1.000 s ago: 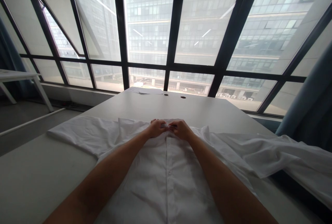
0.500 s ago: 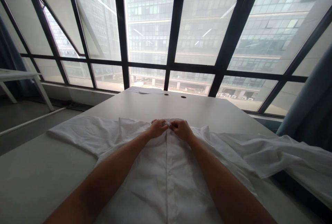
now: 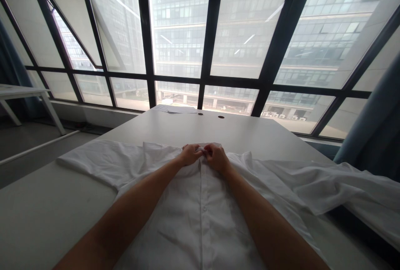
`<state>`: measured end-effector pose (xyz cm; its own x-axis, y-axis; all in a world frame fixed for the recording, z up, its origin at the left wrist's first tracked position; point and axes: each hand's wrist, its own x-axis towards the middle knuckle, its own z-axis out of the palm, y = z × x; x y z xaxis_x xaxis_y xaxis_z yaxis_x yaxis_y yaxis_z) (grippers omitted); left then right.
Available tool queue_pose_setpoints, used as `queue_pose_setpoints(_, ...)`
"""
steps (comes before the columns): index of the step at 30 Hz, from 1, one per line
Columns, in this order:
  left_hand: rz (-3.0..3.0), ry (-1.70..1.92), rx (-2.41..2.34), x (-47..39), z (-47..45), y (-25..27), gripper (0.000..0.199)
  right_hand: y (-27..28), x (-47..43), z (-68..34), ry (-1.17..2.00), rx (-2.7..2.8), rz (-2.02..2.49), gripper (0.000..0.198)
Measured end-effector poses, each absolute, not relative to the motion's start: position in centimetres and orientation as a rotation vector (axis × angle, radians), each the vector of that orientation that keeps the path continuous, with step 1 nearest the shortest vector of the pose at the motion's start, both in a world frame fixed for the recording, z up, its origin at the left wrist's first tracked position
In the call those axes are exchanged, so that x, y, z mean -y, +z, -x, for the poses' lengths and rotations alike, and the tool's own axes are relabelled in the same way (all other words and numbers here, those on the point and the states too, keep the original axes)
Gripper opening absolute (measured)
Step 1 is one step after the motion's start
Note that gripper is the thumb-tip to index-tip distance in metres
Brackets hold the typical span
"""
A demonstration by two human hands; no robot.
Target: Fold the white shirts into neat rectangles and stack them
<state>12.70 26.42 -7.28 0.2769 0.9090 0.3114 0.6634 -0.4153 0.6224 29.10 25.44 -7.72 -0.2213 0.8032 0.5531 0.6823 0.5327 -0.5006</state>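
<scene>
Hands (image 3: 203, 155) closer, shirt (image 3: 200, 211) mid-table (image 3: 175, 128)

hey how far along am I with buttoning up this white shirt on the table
Done: the white shirt lies face up on the table, and its placket looks closed below your hands. In hand: the left hand and right hand pinch the fabric together at the collar end. Left: that top fastening; both sleeves lie spread out to the sides, unfolded.
</scene>
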Motion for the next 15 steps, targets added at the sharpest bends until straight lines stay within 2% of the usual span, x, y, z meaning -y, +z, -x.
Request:
queue_pose_setpoints(6,-2.151,0.918,-1.434,-26.6,-12.7,-7.4,0.023,-7.6,-25.5,-29.0,0.110,1.935,1.260,0.010)
queue_pose_setpoints(15,-2.072,0.968,-1.426,-26.4,-12.8,-7.4,0.022,-6.7,-24.4,-27.9,0.045,1.968,1.575,0.019)
